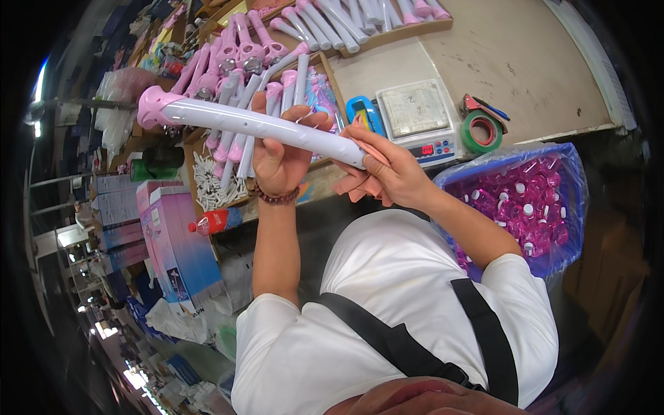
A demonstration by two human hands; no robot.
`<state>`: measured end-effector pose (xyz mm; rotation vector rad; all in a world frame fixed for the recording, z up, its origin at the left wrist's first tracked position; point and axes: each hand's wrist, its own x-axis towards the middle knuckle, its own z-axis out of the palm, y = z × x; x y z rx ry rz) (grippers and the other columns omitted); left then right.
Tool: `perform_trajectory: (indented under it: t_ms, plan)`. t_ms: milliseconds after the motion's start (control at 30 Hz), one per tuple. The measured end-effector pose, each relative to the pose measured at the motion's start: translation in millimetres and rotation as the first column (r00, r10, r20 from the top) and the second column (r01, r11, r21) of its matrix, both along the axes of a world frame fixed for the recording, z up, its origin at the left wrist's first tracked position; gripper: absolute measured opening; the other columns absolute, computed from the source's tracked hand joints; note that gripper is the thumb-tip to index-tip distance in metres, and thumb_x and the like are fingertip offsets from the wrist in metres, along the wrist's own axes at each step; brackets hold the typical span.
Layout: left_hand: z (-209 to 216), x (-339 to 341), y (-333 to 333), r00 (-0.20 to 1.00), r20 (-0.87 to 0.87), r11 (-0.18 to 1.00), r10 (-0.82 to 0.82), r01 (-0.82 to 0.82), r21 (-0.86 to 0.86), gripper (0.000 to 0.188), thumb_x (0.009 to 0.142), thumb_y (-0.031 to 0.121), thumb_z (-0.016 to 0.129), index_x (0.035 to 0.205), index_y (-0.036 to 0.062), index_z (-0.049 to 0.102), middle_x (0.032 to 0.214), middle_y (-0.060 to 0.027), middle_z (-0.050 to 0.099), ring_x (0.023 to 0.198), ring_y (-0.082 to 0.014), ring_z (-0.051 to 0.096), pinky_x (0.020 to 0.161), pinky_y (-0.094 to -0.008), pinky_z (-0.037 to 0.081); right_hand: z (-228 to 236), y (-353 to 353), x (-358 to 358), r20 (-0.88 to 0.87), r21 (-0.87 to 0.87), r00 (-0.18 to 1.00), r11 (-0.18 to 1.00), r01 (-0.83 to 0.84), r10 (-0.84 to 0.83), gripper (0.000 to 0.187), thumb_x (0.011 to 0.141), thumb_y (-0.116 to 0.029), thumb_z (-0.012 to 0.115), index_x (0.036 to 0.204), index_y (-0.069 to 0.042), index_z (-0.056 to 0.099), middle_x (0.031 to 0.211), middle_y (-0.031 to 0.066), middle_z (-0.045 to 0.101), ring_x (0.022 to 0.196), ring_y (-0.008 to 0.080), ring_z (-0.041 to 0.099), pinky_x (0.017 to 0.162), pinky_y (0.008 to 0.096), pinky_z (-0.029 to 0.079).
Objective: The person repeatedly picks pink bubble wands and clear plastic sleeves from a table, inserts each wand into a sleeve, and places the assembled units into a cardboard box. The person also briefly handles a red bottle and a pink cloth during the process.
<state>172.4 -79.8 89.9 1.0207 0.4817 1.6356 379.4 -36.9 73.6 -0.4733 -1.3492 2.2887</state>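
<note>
A long white plastic tube with a flared pink end slants across in front of me, its pink end to the left. My left hand, with a beaded bracelet at the wrist, supports the tube near its middle, fingers behind it and thumb below. At the plain right end, my right hand pinches a salmon-pink cloth against the tube. Part of the cloth hangs below the fingers.
Behind lie several pink tube heads and white tubes in cardboard trays. A digital scale and green tape roll sit right. A blue crate holds pink bottles; a red-labelled bottle lies left.
</note>
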Motion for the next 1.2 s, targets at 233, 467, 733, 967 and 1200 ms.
perform_trajectory:
  t_ms: [233,467,733,967,1200]
  plan:
    - [-30.9,47.3,15.7,0.910,-0.386,0.928,0.149,-0.264,-0.262,0.052,0.087,0.013,0.063,0.129,0.0058,0.032,0.118,-0.0193,0.057,0.104,-0.0239,0.058,0.090,-0.0371,0.047,-33.2,13.3,1.4,-0.001,-0.026,0.951,0.951,0.309,-0.309,0.044,0.095,-0.003,0.042,0.138,-0.001,0.032,0.105,0.0137,0.060,0.078,0.0172,0.066,0.050,0.0232,0.052]
    - [-65.7,41.4,77.1,0.829,-0.558,0.860,-0.033,-0.261,-0.439,0.037,0.086,0.007,0.061,0.115,0.0005,0.040,0.098,-0.0129,0.062,0.091,-0.0217,0.063,0.072,-0.0334,0.054,-63.0,22.5,0.1,0.222,-0.294,0.872,0.823,0.486,-0.436,0.033,0.096,-0.010,0.047,0.127,0.002,0.045,0.091,0.0147,0.063,0.063,0.0186,0.064,0.046,0.0267,0.051]
    - [-131.1,-42.2,216.9,0.836,-0.426,0.639,-0.345,-0.123,-0.759,0.038,0.087,0.016,0.061,0.115,-0.0004,0.041,0.092,-0.0142,0.063,0.079,-0.0250,0.066,0.061,-0.0395,0.058,-73.7,39.6,18.0,0.333,0.060,0.610,0.662,0.747,-0.719,0.030,0.091,-0.005,0.055,0.119,0.005,0.054,0.113,0.0107,0.059,0.101,0.0142,0.057,0.087,0.0247,0.046]
    - [-165.3,-79.9,301.9,0.719,-0.688,0.861,-0.097,-0.286,-0.421,0.075,0.084,0.014,0.065,0.142,-0.0006,0.019,0.122,-0.0209,0.052,0.093,-0.0237,0.062,0.075,-0.0360,0.053,-91.5,24.6,15.8,0.445,-0.001,0.585,0.653,0.758,-0.678,0.031,0.090,0.000,0.053,0.121,0.006,0.053,0.124,0.0130,0.055,0.112,0.0162,0.052,0.096,0.0260,0.040]
    - [-177.1,-151.7,171.6,0.095,-0.987,0.751,0.131,-0.659,0.036,0.023,0.083,0.021,0.060,0.094,0.0021,0.066,0.077,-0.0126,0.066,0.072,-0.0197,0.063,0.065,-0.0307,0.049,-87.8,33.7,9.1,0.239,0.016,0.712,0.736,0.677,-0.660,0.047,0.094,-0.005,0.046,0.138,0.004,0.032,0.141,0.0150,0.038,0.128,0.0199,0.038,0.106,0.0301,0.029]
